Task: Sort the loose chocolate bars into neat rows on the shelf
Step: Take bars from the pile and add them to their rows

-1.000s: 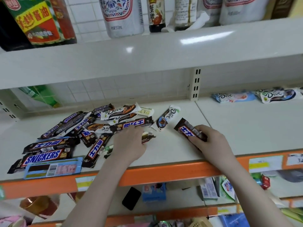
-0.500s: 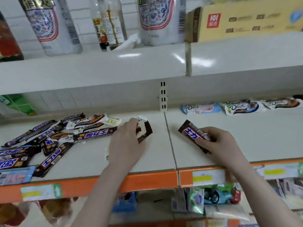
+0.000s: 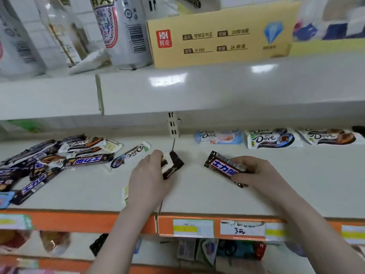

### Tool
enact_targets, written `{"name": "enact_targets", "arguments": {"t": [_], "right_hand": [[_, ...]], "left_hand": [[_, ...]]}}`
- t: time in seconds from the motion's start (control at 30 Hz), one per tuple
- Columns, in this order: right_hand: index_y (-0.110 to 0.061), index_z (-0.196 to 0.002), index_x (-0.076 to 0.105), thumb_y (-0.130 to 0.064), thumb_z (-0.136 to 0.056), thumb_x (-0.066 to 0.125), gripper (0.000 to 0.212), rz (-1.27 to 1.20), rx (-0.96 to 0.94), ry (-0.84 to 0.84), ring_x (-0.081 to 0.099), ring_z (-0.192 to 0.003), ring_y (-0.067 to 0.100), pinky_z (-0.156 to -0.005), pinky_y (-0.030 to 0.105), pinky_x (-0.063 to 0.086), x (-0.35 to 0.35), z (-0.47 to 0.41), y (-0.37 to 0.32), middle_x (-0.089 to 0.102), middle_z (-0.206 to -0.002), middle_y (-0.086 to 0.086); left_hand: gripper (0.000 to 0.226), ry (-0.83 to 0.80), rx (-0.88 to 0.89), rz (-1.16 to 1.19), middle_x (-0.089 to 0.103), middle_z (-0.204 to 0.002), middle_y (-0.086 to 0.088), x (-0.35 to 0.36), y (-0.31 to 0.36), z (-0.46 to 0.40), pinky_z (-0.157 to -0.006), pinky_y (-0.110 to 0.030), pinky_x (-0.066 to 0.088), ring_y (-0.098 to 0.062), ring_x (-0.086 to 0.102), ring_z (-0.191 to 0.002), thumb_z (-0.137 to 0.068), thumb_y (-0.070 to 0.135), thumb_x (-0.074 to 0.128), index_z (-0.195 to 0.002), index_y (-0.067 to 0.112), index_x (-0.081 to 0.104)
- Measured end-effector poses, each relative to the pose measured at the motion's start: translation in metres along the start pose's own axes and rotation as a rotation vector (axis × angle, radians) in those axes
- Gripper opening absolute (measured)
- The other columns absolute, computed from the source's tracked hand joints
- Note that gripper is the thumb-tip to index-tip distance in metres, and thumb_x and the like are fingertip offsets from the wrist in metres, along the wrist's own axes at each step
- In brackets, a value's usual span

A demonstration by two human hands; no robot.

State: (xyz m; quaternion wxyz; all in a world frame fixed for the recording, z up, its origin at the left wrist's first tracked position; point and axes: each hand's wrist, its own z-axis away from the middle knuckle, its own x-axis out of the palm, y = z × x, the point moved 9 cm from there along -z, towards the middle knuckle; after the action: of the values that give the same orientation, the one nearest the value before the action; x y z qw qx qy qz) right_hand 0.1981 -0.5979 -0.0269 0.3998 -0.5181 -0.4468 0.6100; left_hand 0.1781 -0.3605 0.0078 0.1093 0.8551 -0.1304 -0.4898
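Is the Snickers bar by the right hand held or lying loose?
Held. The right hand curls its fingers and thumb around one end of the Snickers bar; its free end angles toward the shelf back.

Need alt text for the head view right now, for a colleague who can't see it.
Both hands hold chocolate bars over the shelf: left hand a dark-and-white bar, right hand a Snickers bar. Loose pile at left, Dove row behind.

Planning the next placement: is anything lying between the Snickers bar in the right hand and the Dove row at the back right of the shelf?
Nothing visible. The shelf is bare between the Snickers bar in the right hand and the Dove row.
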Motion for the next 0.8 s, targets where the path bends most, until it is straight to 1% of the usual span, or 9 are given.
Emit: {"name": "enact_targets", "arguments": {"t": [0.2, 0.33, 0.43, 0.47, 0.53, 0.6, 0.67, 0.73, 0.8], "right_hand": [[-0.023, -0.087, 0.066, 0.005, -0.075, 0.067, 0.031, -0.085, 0.002, 0.003, 0.055, -0.051, 0.006, -0.050, 0.013, 0.048, 0.010, -0.011, -0.003, 0.070, -0.076, 0.000], [-0.018, -0.093, 0.067, 0.002, -0.075, 0.070, 0.028, -0.063, -0.009, -0.007, 0.059, -0.051, 0.004, -0.052, 0.013, 0.050, 0.017, -0.021, -0.002, 0.071, -0.072, -0.003], [-0.018, -0.096, 0.067, -0.001, -0.076, 0.070, 0.026, 0.070, -0.054, -0.025, 0.059, -0.052, 0.000, -0.053, 0.008, 0.046, 0.026, -0.032, -0.010, 0.070, -0.077, -0.003], [-0.019, -0.095, 0.068, -0.002, -0.077, 0.069, 0.025, 0.130, -0.077, -0.030, 0.059, -0.054, 0.003, -0.054, 0.008, 0.046, 0.029, -0.036, -0.014, 0.069, -0.078, -0.002], [-0.023, -0.089, 0.067, -0.002, -0.076, 0.069, 0.024, 0.246, -0.136, -0.025, 0.059, -0.060, 0.011, -0.063, 0.018, 0.049, 0.034, -0.048, -0.026, 0.068, -0.082, 0.003], [-0.026, -0.082, 0.065, 0.000, -0.075, 0.070, 0.027, 0.305, -0.181, -0.003, 0.058, -0.058, 0.010, -0.067, 0.026, 0.050, 0.039, -0.066, -0.036, 0.065, -0.082, 0.006], [-0.020, -0.083, 0.067, -0.001, -0.074, 0.071, 0.021, 0.358, -0.207, 0.023, 0.056, -0.055, 0.008, -0.065, 0.028, 0.048, 0.044, -0.087, -0.044, 0.064, -0.077, 0.007], [-0.010, -0.088, 0.069, -0.003, -0.074, 0.069, 0.015, 0.460, -0.240, 0.028, 0.057, -0.064, 0.016, -0.065, 0.029, 0.044, 0.054, -0.109, -0.053, 0.063, -0.075, 0.009], [-0.006, -0.094, 0.068, -0.002, -0.075, 0.066, 0.019, 0.473, -0.234, 0.014, 0.059, -0.068, 0.021, -0.065, 0.030, 0.047, 0.064, -0.129, -0.057, 0.063, -0.078, 0.008]], "left_hand": [[0.034, 0.016, -0.027, -0.027, 0.060, -0.085, -0.009, -0.001, -0.013, -0.007, -0.058, -0.031, 0.030, -0.033, 0.055, -0.083, -0.074, 0.025, 0.071, -0.095, 0.010, 0.049], [0.032, 0.013, -0.014, -0.013, 0.058, -0.085, -0.008, -0.004, -0.017, -0.014, -0.058, -0.032, 0.030, -0.032, 0.053, -0.083, -0.076, 0.026, 0.066, -0.097, 0.010, 0.047], [0.033, 0.013, -0.014, 0.001, 0.057, -0.083, -0.007, -0.004, -0.026, -0.018, -0.059, -0.034, 0.036, -0.032, 0.053, -0.082, -0.076, 0.028, 0.066, -0.094, 0.010, 0.046], [0.033, 0.013, -0.011, 0.001, 0.057, -0.083, -0.007, -0.004, -0.029, -0.019, -0.059, -0.035, 0.037, -0.032, 0.053, -0.082, -0.076, 0.029, 0.067, -0.094, 0.010, 0.046], [0.033, -0.002, -0.008, -0.011, 0.058, -0.087, -0.008, -0.002, -0.034, -0.022, -0.060, -0.033, 0.035, -0.031, 0.054, -0.085, -0.076, 0.025, 0.066, -0.098, 0.010, 0.047], [0.033, -0.023, -0.003, -0.024, 0.059, -0.092, -0.009, -0.001, -0.037, -0.024, -0.062, -0.032, 0.032, -0.032, 0.054, -0.089, -0.074, 0.017, 0.062, -0.102, 0.009, 0.047], [0.034, -0.022, 0.011, -0.022, 0.059, -0.093, -0.010, -0.001, -0.039, -0.026, -0.062, -0.031, 0.031, -0.033, 0.054, -0.089, -0.072, 0.013, 0.061, -0.103, 0.008, 0.047], [0.035, -0.027, 0.018, -0.021, 0.059, -0.092, -0.010, 0.000, -0.041, -0.027, -0.061, -0.031, 0.030, -0.032, 0.054, -0.088, -0.072, 0.012, 0.060, -0.103, 0.008, 0.047], [0.037, -0.038, 0.020, -0.019, 0.059, -0.093, -0.009, 0.001, -0.042, -0.028, -0.061, -0.031, 0.030, -0.031, 0.054, -0.089, -0.071, 0.013, 0.060, -0.106, 0.008, 0.047]]}}
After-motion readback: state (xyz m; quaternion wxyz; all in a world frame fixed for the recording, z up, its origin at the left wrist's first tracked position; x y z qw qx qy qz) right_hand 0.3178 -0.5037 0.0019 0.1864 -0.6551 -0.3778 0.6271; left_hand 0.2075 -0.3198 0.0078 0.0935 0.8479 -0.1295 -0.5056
